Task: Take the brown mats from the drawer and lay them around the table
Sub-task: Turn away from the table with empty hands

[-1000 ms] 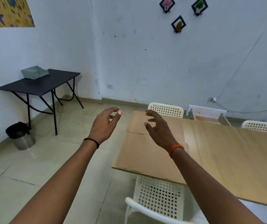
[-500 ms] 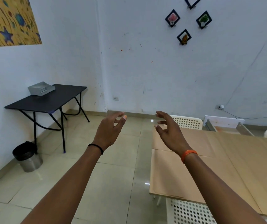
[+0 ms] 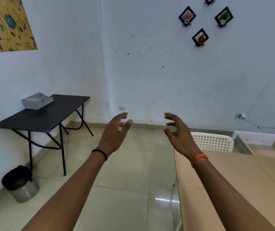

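The wooden table (image 3: 233, 189) has slid toward 4 o'clock since the earlier frame as the view was swung left. Both hands, left (image 3: 112, 133) and right (image 3: 179, 134), are held raised, fingers loosely spread, grasping nothing. Brown mats (image 3: 205, 170) are laid on the table; a grey drawer (image 3: 36, 101) is seen at 10 o'clock on a black side table (image 3: 38, 118).

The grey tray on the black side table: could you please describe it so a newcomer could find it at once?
Look to the left wall, below the yellow poster. A black folding table stands against it, with a bin on the floor by its leg. The grey tray sits at the table's far left corner, the only thing on that tabletop.
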